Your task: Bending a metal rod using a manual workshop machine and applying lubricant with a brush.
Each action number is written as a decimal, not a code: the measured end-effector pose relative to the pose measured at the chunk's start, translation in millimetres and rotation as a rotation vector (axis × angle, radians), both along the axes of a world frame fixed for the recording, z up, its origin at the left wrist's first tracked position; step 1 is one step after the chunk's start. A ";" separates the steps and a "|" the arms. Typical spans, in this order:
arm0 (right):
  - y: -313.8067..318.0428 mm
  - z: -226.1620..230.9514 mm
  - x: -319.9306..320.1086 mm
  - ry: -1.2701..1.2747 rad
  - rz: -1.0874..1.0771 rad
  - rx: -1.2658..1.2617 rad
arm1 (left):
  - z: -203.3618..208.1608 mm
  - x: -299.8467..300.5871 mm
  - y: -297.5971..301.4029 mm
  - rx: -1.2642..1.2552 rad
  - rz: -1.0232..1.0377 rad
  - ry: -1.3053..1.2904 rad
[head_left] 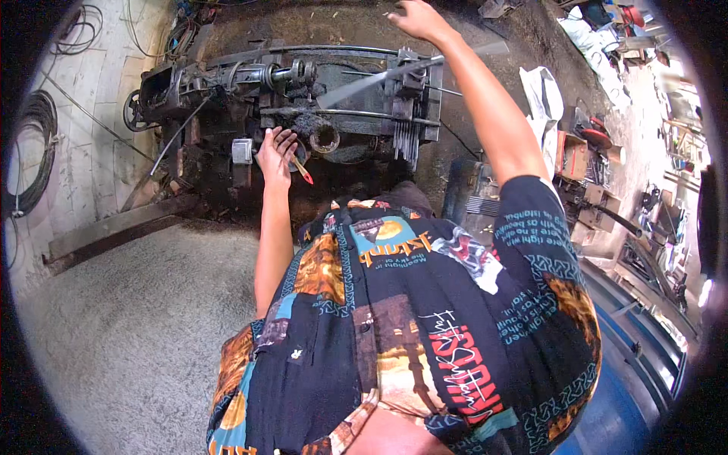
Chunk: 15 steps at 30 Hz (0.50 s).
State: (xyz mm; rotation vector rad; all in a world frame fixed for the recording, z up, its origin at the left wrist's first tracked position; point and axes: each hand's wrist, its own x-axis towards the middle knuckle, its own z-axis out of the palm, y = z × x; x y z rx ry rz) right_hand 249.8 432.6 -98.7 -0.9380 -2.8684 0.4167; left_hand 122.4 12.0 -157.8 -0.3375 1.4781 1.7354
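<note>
A dark, greasy machine (pixel 349 121) with rods and a cylinder-like shaft stretches across the far side in front of me. My left hand (pixel 276 154) is at its near edge, its fingers closed around a paintbrush (pixel 304 171). Only the brush's yellow and red handle shows; its bristles are hidden. Close to that hand are a dark round ring (pixel 325 139) and a small grey metal block (pixel 243 151). My right arm reaches out beyond the machine, and my right hand (pixel 418 21) has curled fingers near the top edge. What they hold, if anything, I cannot make out.
A long pale grey strip (pixel 379 78) slants across the machine and passes beneath my right forearm. Coiled black cable (pixel 36 152) hangs on the left wall. Boxes (pixel 572 157) and scattered tools stand at the right, with blue metal (pixel 618 371) nearer me.
</note>
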 end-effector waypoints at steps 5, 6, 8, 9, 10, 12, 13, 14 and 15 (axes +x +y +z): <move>-18.1 19.0 50.6 0.097 -0.075 -0.090 | -9.2 3.9 14.0 0.018 -0.053 -0.010; -19.8 19.4 59.0 0.047 -0.085 -0.185 | -10.7 6.5 18.5 0.019 -0.064 -0.013; -25.1 19.3 75.1 -0.015 -0.096 -0.298 | -12.8 11.0 26.7 0.021 -0.084 -0.020; -29.7 19.1 86.4 -0.033 -0.133 -0.329 | -10.4 14.6 34.6 0.021 -0.111 -0.023; -37.9 22.6 92.2 0.018 -0.131 -0.353 | -8.1 17.1 37.4 0.010 -0.127 -0.022; -53.8 30.8 96.9 0.056 -0.151 -0.368 | -7.2 21.7 42.7 0.000 -0.181 0.002; -60.4 33.4 95.4 0.056 -0.146 -0.368 | -8.1 22.3 43.3 -0.011 -0.231 0.031; -66.5 36.3 92.1 0.091 -0.133 -0.347 | -8.7 23.4 43.4 0.006 -0.278 0.057; -67.5 38.0 94.5 0.125 -0.132 -0.323 | -2.1 29.8 49.1 0.025 -0.359 0.112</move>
